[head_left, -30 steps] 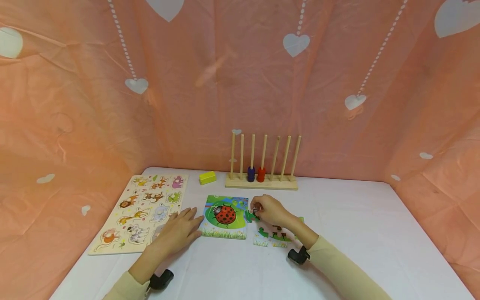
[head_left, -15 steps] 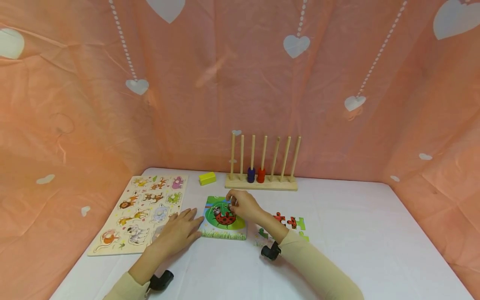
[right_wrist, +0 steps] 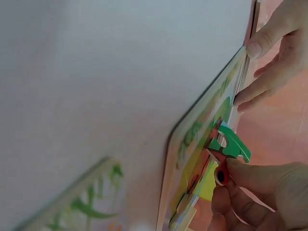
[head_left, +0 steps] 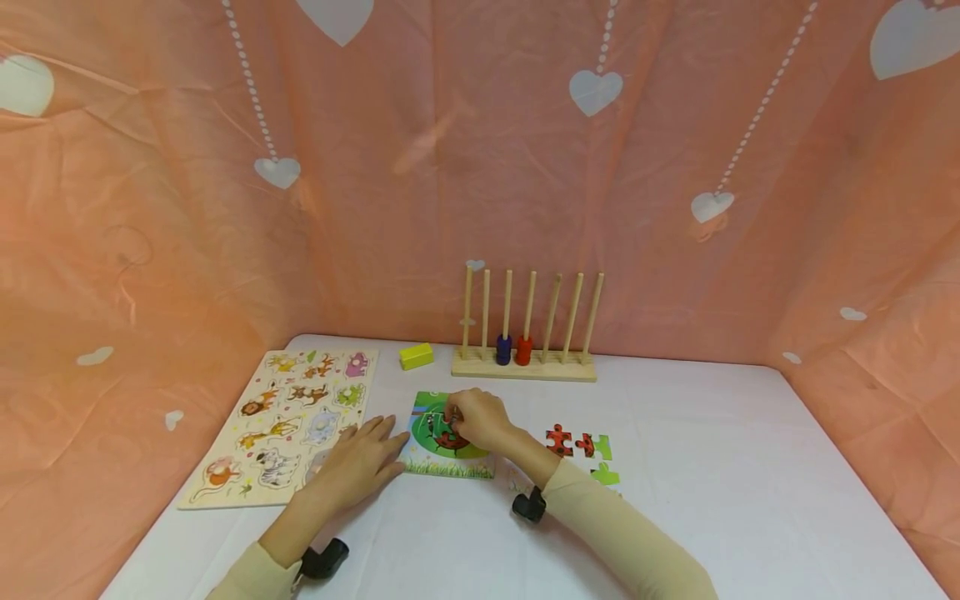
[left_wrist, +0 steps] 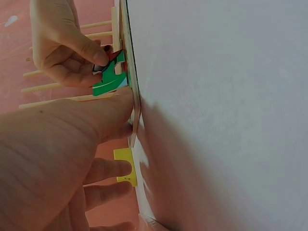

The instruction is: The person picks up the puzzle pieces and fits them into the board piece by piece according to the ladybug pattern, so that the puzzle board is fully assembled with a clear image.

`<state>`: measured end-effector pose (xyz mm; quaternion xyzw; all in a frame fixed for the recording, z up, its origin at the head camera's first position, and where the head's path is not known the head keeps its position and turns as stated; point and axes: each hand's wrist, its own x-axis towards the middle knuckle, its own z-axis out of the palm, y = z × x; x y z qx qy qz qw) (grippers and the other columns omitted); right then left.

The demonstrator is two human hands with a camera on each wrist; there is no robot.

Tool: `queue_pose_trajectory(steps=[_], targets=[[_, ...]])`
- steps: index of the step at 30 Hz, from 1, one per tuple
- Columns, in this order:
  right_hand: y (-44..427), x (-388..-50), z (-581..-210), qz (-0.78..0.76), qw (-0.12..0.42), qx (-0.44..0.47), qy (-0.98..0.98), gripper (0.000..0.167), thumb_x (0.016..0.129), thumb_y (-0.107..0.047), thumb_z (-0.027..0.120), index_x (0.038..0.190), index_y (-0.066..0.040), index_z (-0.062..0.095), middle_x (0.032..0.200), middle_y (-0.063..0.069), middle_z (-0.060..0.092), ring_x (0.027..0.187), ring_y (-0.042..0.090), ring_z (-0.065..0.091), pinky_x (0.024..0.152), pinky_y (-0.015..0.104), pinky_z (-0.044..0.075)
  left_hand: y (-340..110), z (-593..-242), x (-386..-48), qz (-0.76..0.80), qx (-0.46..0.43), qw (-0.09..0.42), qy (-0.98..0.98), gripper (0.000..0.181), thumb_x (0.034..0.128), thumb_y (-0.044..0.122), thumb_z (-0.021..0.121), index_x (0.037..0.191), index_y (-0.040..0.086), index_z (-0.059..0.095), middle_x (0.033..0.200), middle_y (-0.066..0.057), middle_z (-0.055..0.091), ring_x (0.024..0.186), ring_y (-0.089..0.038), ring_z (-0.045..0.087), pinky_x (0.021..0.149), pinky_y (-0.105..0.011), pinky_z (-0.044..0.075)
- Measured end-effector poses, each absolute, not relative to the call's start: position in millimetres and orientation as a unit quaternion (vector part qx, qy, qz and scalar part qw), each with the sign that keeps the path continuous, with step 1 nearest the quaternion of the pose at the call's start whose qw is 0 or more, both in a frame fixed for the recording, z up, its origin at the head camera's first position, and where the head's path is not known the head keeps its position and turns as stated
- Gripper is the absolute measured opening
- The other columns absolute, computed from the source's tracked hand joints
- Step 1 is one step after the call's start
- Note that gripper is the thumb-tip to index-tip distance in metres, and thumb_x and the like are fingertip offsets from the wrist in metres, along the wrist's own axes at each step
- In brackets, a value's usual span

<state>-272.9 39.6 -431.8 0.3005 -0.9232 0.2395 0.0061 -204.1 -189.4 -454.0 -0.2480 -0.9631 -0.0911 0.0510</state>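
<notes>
A square ladybug puzzle board (head_left: 450, 468) lies on the table. Above its upper part, my right hand (head_left: 483, 419) pinches a puzzle piece; the right wrist view shows this green, red and black piece (right_wrist: 234, 144) tilted between thumb and fingers. My left hand (head_left: 358, 457) lies with fingers spread at the board's left edge, thumb touching it in the left wrist view. Loose ladybug pieces (head_left: 558, 439) lie to the right of the board, some hidden behind my right forearm.
At the left lies a wooden animal puzzle board (head_left: 247, 450), partly beneath my left hand. A yellow block (head_left: 416, 357) sits behind the ladybug board. Beside it stands a pegged wooden rack (head_left: 480, 367) with blue and red beads.
From the loose pieces, my right hand has moved left over the ladybug board with a piece in its fingers. The board's picture now shows a gap. My left hand has stayed in place.
</notes>
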Motion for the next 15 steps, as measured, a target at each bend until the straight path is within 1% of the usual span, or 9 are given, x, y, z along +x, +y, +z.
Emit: queue_pose_trajectory(steps=[3, 7, 9, 15], targets=[[36.8, -274.6, -434.0, 0.227, 0.012, 0.300, -0.926, 0.012, 0.082, 0.000, 0.075, 0.090, -0.010, 0.075, 0.083, 0.002, 0.071, 0.073, 0.015, 0.061, 0.058, 0.031, 0.050, -189.5, -453.9, -203.9, -0.090, -0.251, 0.055, -0.962, 0.044, 0.0952, 0.030, 0.067, 0.132, 0.005, 0.064, 0.142, -0.026, 0.051, 0.133, -0.045, 0.044, 0.104, -0.069, 0.034], [32.9, -275.2, -437.4, 0.211, 0.014, 0.302, -0.930, 0.012, 0.082, -0.005, 0.079, 0.092, -0.009, 0.075, 0.089, 0.002, 0.072, 0.080, 0.017, 0.065, 0.063, 0.029, 0.053, -189.1, -453.4, -203.9, -0.087, -0.254, 0.057, -0.961, 0.043, 0.0958, 0.030, 0.066, 0.132, 0.005, 0.065, 0.142, -0.026, 0.052, 0.133, -0.045, 0.045, 0.103, -0.069, 0.035], [31.5, -275.0, -438.3, 0.207, 0.012, 0.302, -0.930, 0.015, 0.081, -0.007, 0.081, 0.094, -0.008, 0.074, 0.091, 0.003, 0.071, 0.083, 0.018, 0.065, 0.065, 0.028, 0.053, -188.9, -453.1, -204.0, -0.087, -0.255, 0.055, -0.962, 0.043, 0.0961, 0.030, 0.066, 0.132, 0.006, 0.064, 0.142, -0.026, 0.051, 0.133, -0.045, 0.045, 0.103, -0.069, 0.034], [30.0, -274.5, -439.4, 0.208, 0.003, 0.302, -0.930, 0.024, 0.079, -0.012, 0.086, 0.094, -0.006, 0.069, 0.086, 0.003, 0.066, 0.078, 0.015, 0.060, 0.064, 0.026, 0.050, -188.9, -452.8, -204.4, -0.088, -0.253, 0.050, -0.962, 0.043, 0.0962, 0.030, 0.066, 0.132, 0.006, 0.064, 0.142, -0.026, 0.051, 0.133, -0.045, 0.044, 0.104, -0.069, 0.034]])
